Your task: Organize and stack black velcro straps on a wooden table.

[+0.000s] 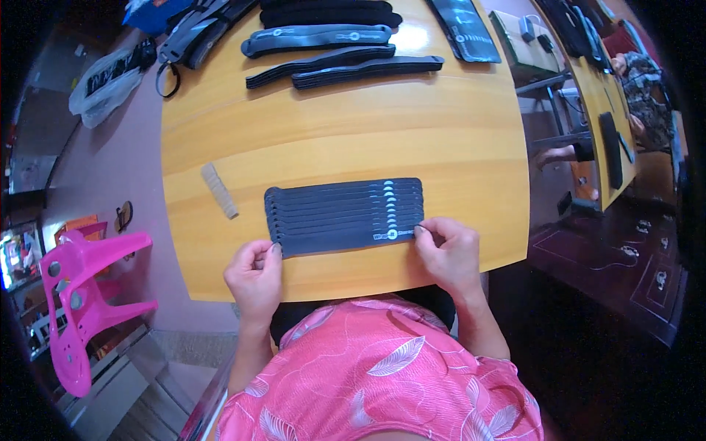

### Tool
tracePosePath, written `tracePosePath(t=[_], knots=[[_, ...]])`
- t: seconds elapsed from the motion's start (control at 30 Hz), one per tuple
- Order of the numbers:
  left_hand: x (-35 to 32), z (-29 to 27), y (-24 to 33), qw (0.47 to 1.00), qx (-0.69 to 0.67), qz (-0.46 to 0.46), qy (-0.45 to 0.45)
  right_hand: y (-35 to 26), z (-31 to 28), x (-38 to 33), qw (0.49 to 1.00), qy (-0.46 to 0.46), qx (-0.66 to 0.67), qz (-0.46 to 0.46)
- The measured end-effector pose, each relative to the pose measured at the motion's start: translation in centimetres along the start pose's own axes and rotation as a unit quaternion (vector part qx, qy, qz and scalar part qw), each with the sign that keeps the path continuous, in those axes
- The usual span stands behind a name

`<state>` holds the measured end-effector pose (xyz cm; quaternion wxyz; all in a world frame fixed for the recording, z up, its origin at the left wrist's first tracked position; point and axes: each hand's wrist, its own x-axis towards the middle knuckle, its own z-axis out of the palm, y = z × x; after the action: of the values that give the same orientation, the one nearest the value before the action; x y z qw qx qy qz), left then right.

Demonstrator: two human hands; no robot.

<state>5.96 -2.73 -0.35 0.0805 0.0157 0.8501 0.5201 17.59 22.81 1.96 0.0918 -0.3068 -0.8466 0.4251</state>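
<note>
A set of black straps [331, 206] lies on the wooden table [353, 147] before me, overlapping like shingles, with white print near their right ends. Along the near edge is the closest black strap [331, 241], its printed face up. My left hand [254, 275] pinches this strap's left end between thumb and finger. At its right end, my right hand [450, 253] has a similar pinch. The strap lies level, close against the others. Left of the set rests a narrow beige strip [220, 191] that looks ridged; its kind is unclear.
Several bundles of black straps [368, 70] and a grey strap bundle [316, 38] lie at the table's far side. A dark flat packet [465, 33] is at the far right. A pink plastic stool [88, 294] lies tipped at left. Another person [640, 95] sits at a table on the right.
</note>
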Motion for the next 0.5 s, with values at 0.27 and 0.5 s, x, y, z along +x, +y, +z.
tracePosePath(t=[0.27,0.5], knots=[[0.00,0.11,0.18,1.000,-0.009,0.004,-0.013,-0.07,0.45,-0.32,0.999,0.040,-0.030,-0.020],[-0.02,0.47,0.28,1.000,-0.015,0.008,-0.009,-0.02,0.31,-0.40,0.999,0.048,-0.024,0.003]])
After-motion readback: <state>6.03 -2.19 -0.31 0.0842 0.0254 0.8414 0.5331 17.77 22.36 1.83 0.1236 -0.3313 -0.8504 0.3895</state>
